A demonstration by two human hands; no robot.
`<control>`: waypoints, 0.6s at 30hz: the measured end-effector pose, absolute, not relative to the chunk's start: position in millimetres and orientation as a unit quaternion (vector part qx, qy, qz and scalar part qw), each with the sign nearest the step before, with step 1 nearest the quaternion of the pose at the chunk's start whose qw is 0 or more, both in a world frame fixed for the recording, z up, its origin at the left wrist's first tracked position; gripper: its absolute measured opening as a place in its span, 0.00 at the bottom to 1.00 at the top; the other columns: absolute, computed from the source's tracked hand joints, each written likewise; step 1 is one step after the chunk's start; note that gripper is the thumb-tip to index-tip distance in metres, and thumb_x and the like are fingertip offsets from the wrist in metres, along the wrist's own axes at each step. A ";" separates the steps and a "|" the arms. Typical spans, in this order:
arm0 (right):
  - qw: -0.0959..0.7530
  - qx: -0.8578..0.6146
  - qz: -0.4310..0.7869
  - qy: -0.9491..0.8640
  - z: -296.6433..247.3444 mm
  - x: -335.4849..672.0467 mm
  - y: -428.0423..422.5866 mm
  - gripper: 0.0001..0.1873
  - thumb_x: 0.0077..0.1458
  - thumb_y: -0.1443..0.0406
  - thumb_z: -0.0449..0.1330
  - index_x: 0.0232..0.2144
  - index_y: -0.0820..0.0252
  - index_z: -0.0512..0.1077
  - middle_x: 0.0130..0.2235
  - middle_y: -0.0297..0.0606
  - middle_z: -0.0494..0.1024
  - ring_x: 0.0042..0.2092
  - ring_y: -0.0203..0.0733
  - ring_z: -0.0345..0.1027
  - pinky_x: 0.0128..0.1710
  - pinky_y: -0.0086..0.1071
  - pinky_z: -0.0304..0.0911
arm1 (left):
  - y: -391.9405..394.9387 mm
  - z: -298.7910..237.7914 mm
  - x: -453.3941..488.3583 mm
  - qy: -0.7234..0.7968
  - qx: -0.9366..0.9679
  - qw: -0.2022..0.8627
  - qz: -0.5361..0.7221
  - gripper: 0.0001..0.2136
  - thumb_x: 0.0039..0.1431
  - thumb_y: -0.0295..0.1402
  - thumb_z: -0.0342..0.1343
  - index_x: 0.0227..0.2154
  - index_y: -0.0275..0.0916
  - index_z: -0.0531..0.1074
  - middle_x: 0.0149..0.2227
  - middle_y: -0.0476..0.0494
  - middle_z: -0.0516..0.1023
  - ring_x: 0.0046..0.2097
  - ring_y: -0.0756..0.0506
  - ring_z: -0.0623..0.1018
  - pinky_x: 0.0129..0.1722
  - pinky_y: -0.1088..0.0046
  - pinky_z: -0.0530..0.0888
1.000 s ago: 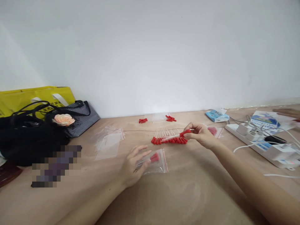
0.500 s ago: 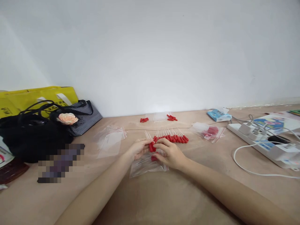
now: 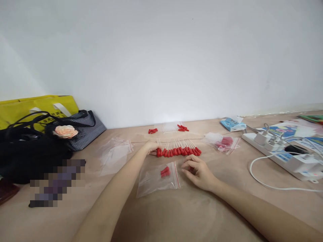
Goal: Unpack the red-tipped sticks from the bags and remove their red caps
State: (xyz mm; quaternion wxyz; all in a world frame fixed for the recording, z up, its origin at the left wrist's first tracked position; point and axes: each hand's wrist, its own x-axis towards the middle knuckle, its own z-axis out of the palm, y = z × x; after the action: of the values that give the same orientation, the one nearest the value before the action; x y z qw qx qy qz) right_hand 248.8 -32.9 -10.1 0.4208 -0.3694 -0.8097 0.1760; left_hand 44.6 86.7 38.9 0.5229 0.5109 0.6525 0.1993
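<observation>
A row of pale sticks with red tips lies side by side on the table, tips toward me. At the row's left end, my left hand is closed with its fingertips at the red-tipped stick there; part of the fingers is hidden. My right hand rests just below the row's right end, fingers loosely curved and apart, with nothing seen in it. Between my forearms is a clear zip bag with a red seal line. A few red pieces show in it.
Flat clear bags are stacked on the left; a filled bag lies on the right. Small red pieces are near the wall. A tissue pack and a cabled power strip stand right, handbags left.
My hands have parted: the left went up with red-tipped sticks to the row's left end, the right moved right and loosened. The zip bag below is now uncovered. The view shifted slightly.
</observation>
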 end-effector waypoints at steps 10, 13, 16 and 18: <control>0.398 -0.370 0.199 -0.816 -11.6 245.6 -33.8 0.04 0.47 0.71 0.54 0.25 0.60 0.68 0.32 0.36 0.65 0.33 0.34 0.63 0.29 0.28 0.62 | 79.7 44.0 31.8 0.703 0.547 0.424 0.164 0.12 0.44 0.37 0.61 0.24 0.32 0.68 0.24 0.46 0.72 0.27 0.49 0.74 0.29 0.72 0.73; 0.392 -0.378 0.204 -0.814 -11.2 245.5 -33.5 0.04 0.47 0.71 0.54 0.25 0.60 0.68 0.32 0.36 0.65 0.32 0.34 0.63 0.29 0.27 0.61 | 72.4 44.0 23.0 0.695 0.550 0.427 0.178 0.14 0.39 0.37 0.63 0.20 0.34 0.65 0.19 0.50 0.70 0.23 0.50 0.73 0.25 0.75 0.73; 0.388 -0.382 0.214 -0.811 -11.3 245.0 -33.6 0.04 0.47 0.70 0.54 0.26 0.59 0.69 0.33 0.37 0.66 0.31 0.33 0.62 0.29 0.27 0.61 | 64.4 40.3 17.7 0.675 0.555 0.442 0.203 0.13 0.41 0.37 0.63 0.20 0.34 0.65 0.20 0.51 0.70 0.24 0.52 0.74 0.28 0.76 0.74; 0.387 -0.383 0.216 -0.811 -10.9 244.8 -34.0 0.04 0.47 0.70 0.54 0.26 0.59 0.69 0.32 0.36 0.66 0.31 0.33 0.63 0.29 0.27 0.61 | 60.9 35.2 15.6 0.666 0.558 0.442 0.220 0.12 0.43 0.36 0.61 0.20 0.34 0.65 0.21 0.51 0.70 0.25 0.52 0.74 0.29 0.78 0.74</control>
State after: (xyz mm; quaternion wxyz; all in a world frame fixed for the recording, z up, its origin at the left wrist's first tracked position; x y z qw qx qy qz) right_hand 244.8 -34.0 -10.9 0.3866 -0.3830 -0.8107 0.2159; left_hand 15.6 60.9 35.2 0.4422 0.5585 0.6664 0.2202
